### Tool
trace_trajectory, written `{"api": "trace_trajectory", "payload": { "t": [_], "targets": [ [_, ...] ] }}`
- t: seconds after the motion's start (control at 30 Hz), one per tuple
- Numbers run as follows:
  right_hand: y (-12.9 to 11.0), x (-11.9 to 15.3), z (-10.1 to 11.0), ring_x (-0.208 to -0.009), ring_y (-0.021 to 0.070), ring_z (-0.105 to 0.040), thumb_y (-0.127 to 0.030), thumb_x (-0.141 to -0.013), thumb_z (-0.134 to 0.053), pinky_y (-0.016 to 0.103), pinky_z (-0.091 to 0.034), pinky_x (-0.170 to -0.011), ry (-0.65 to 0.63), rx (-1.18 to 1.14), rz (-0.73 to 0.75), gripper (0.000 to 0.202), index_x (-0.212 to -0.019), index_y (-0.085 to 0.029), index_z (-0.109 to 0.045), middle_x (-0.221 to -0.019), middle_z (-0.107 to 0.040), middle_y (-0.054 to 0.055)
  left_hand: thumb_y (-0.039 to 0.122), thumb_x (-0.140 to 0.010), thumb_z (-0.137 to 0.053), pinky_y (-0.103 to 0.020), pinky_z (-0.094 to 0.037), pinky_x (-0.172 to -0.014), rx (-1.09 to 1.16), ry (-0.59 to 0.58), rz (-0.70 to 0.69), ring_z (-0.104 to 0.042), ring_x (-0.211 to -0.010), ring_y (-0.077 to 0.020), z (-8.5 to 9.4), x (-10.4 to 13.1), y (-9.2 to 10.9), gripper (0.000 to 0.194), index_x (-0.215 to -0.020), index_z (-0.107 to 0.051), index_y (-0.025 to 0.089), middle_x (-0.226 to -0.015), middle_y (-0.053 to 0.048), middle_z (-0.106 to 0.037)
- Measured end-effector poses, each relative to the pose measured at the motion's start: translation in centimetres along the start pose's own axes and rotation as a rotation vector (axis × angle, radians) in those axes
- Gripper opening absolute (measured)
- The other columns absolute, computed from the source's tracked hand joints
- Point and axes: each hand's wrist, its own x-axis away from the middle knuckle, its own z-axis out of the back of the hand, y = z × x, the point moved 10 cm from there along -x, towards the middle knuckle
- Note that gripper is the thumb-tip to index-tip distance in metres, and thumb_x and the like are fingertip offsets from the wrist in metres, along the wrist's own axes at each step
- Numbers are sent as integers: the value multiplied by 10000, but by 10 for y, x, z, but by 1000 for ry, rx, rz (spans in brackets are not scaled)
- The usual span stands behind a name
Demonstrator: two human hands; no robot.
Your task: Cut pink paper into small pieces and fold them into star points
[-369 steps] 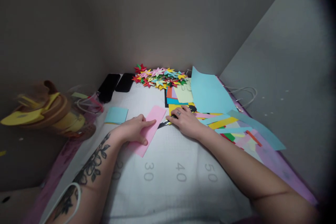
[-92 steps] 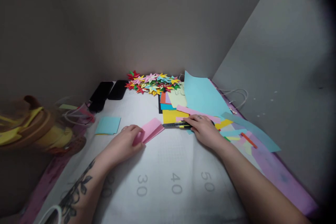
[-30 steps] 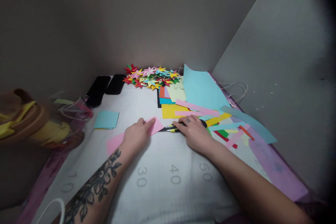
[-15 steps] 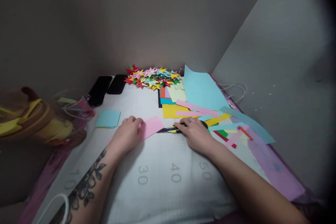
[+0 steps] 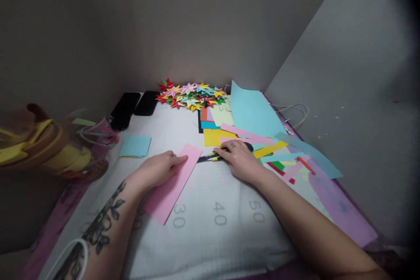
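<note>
My left hand pinches a long pink paper rectangle near its far end, with the thumb lying on top. The paper slants toward me over the grid-marked white mat. Under my right hand is a pair of black-and-yellow scissors, lying almost flat with the blades pointing left. My fingers rest over the handles and hide much of them. The blade tips are right beside the pink paper's far right corner; whether they touch it I cannot tell. Left of my left hand lies a stack of light blue squares, with a yellow edge underneath.
Folded paper stars are piled at the back by the wall, with two black phones left of them. Coloured sheets, a large light blue sheet and cut strips cover the right side. A brown-and-yellow container stands at left.
The pink paper has turned and come toward me, showing its full length. My left hand has shifted slightly left, its thumb now on top. My right hand and the scissors have moved slightly left.
</note>
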Motion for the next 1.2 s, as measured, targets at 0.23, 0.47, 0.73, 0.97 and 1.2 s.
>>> {"api": "trace_trajectory", "payload": {
  "t": [0.23, 0.47, 0.73, 0.97, 1.2],
  "targets": [
    [-7, -6, 2, -1107, 254, -457, -42, -839, -443, 416, -294, -972, 13, -1, 52, 465, -1237, -222, -602, -1115, -599, 118, 297, -801, -479, -272, -438, -728, -27, -80, 15, -592, -869, -198, -4, 4, 1, 651, -1439, -349, 323, -1113, -71, -548],
    [-7, 0, 4, -1090, 248, -460, -28, -828, -439, 433, -267, -995, 9, -10, 62, 469, -1217, -218, -617, -1106, -596, 118, 313, -797, -484, -292, -444, -770, -36, -97, 31, -588, -919, -215, -4, 4, 0, 665, -1443, -330, 334, -1141, -70, -540],
    [-19, 1, 4, -1065, 243, -465, -37, -831, -442, 440, -257, -993, -41, -17, 98, 462, -1218, -221, -615, -1100, -590, 122, 292, -803, -472, -292, -447, -739, -61, -98, 24, -594, -872, -208, -6, 4, 2, 655, -1441, -330, 332, -1137, -75, -544],
    [-25, 2, 3, -1062, 247, -459, -13, -804, -443, 435, -268, -980, -61, -10, 92, 504, -1236, -219, -603, -1105, -589, 120, 289, -790, -478, -287, -445, -737, -65, -84, 15, -592, -888, -210, -6, 4, 1, 654, -1430, -349, 324, -1126, -75, -551],
    [-32, 6, 4, -1038, 240, -462, -31, -830, -439, 434, -265, -988, -59, -28, 112, 472, -1229, -223, -602, -1090, -590, 113, 300, -791, -481, -288, -450, -740, -57, -87, 18, -595, -885, -209, -5, 4, 3, 652, -1430, -353, 327, -1122, -73, -554]
  ]
}}
